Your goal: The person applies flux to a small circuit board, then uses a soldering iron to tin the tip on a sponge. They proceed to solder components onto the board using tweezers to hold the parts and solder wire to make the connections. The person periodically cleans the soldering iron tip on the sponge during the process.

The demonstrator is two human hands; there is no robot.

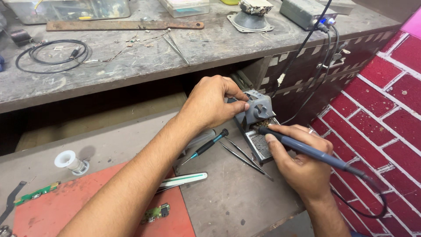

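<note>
Red-painted brick flooring borders the right edge of a grey workbench. Near that edge stands a grey soldering iron stand. The left hand rests on top of the stand, fingers curled closed around its housing. The right hand grips a blue-handled soldering iron in a closed pen hold, tip placed at the stand's opening. Tweezers and a small screwdriver lie just beside the stand. A solder spool sits toward the left edge, near a red mat.
</note>
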